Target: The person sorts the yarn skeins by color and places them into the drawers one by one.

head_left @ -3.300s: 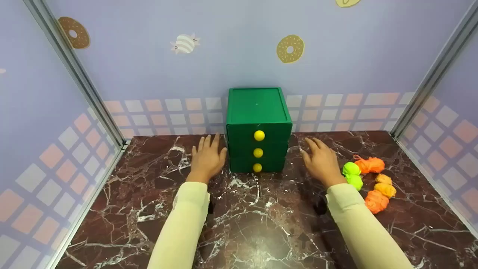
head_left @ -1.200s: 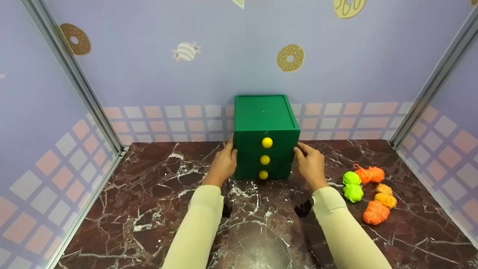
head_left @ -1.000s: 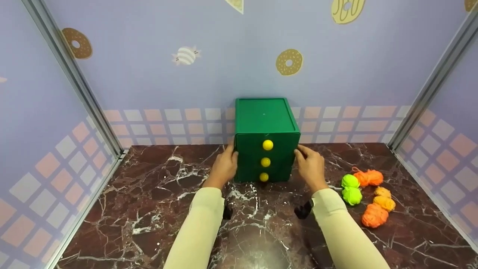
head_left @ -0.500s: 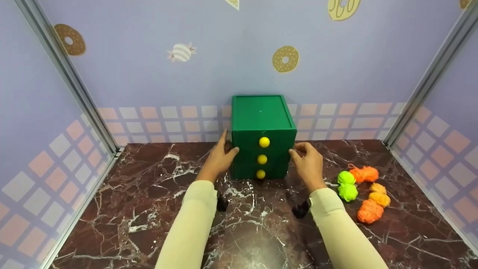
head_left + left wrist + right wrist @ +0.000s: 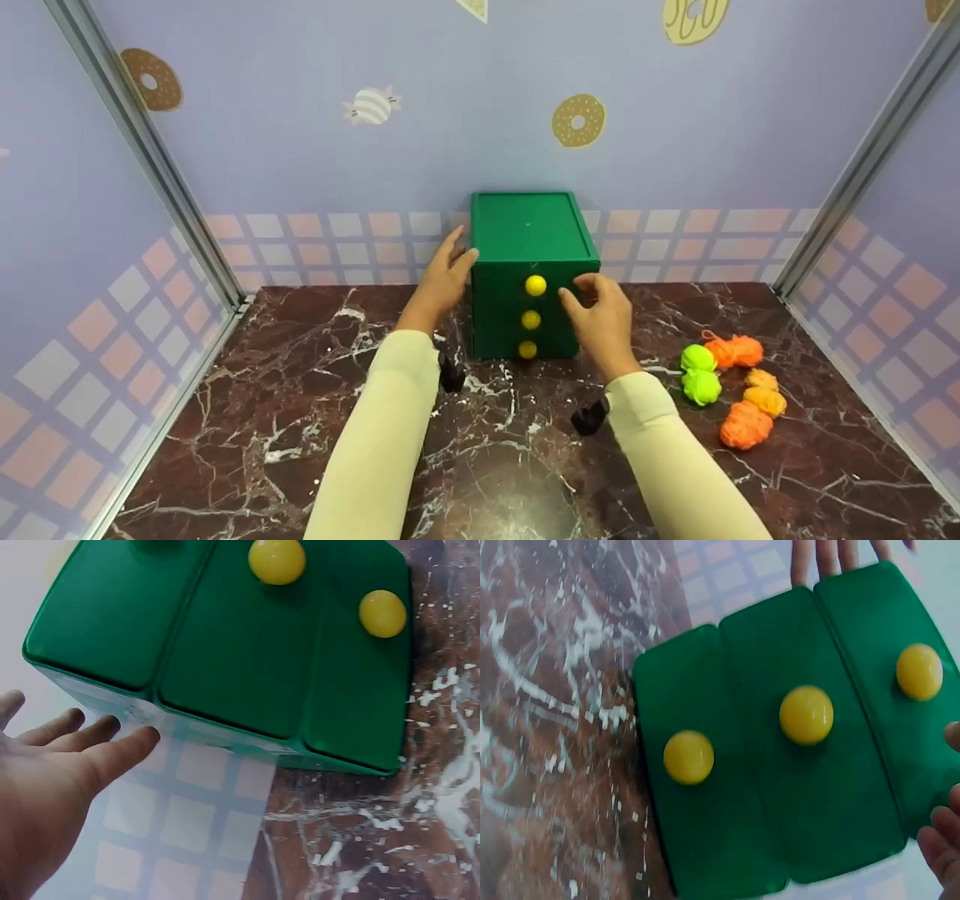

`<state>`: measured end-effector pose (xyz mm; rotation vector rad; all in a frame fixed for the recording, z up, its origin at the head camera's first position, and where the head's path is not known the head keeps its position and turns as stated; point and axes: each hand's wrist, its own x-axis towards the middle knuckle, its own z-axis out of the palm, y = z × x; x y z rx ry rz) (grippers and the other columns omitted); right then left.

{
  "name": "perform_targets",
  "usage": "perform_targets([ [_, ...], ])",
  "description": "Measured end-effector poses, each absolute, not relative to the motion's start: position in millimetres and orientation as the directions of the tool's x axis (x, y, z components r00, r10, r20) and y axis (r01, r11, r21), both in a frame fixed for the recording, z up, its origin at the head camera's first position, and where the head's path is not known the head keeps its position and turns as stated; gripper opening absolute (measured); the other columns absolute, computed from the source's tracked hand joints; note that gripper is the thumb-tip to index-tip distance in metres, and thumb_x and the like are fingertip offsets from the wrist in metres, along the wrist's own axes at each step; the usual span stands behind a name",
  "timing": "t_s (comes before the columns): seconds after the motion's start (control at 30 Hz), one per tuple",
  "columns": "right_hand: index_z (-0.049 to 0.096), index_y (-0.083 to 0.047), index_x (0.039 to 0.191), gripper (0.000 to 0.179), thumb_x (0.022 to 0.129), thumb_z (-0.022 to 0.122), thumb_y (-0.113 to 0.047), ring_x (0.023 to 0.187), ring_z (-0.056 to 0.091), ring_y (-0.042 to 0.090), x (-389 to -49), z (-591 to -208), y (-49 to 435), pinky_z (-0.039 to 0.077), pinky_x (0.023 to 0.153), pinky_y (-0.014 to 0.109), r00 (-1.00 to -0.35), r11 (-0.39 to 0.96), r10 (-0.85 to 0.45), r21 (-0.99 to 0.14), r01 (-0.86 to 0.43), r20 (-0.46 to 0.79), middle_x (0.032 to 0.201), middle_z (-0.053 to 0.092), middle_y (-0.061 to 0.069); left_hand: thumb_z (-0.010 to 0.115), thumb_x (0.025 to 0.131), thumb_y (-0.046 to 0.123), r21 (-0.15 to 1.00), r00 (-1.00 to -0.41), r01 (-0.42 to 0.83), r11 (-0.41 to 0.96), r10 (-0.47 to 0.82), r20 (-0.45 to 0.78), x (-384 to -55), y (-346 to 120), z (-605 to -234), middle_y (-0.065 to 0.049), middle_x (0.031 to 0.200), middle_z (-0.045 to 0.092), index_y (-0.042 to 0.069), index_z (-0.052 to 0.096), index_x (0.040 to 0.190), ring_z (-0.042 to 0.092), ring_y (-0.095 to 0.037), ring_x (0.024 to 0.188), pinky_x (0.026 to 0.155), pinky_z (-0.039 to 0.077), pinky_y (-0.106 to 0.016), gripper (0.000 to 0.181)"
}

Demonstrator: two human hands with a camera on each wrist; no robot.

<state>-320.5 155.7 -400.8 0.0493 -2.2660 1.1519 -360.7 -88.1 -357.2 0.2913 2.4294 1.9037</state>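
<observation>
A green box with three drawers stands against the back wall, drawer fronts towards me. Each front carries a round yellow knob: top, middle and bottom. My left hand is at the box's upper left front edge, its fingers extended and holding nothing; the left wrist view shows the fingertips alongside the box's side. My right hand hovers before the right part of the front, thumb and fingers parted, to the right of the top knob. In the right wrist view its fingers show at the edge.
On the right of the dark marbled table lie bright yarn bundles: a lime green one, an orange one, and a yellow and orange row. Patterned panels with metal corner posts enclose the table.
Both hands came to the box's sides, and it shifted slightly right. Since then the left hand has risen along the left edge, and the right has come off the side, leftward across the front.
</observation>
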Motion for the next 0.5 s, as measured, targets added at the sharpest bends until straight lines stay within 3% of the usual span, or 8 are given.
perform_targets([
  [0.2, 0.067, -0.006, 0.109, 0.031, 0.086, 0.075, -0.025, 0.095, 0.062, 0.025, -325.2, -396.5, 136.7, 0.053, 0.086, 0.038, -0.807, 0.604, 0.155, -0.701, -0.379, 0.57, 0.105, 0.062, 0.012, 0.045, 0.104, 0.031, 0.937, -0.978, 0.17, 0.304, 0.171, 0.122, -369.9, -77.8, -343.4, -0.006, 0.159, 0.027, 0.032, 0.031, 0.153, 0.028, -0.025, 0.147, 0.116, 0.03, -0.048, 0.05],
  [0.5, 0.067, -0.006, 0.111, 0.03, 0.086, 0.076, -0.02, 0.095, 0.062, 0.023, -326.7, -396.3, 112.8, 0.054, 0.087, 0.034, -0.809, 0.629, 0.096, -0.665, -0.402, 0.58, 0.107, 0.058, 0.011, 0.041, 0.105, 0.034, 0.914, -0.984, 0.118, 0.388, 0.172, 0.054, -376.1, -75.2, -347.4, -0.004, 0.158, 0.032, 0.033, 0.038, 0.149, 0.031, -0.026, 0.145, 0.116, 0.031, -0.048, 0.044],
])
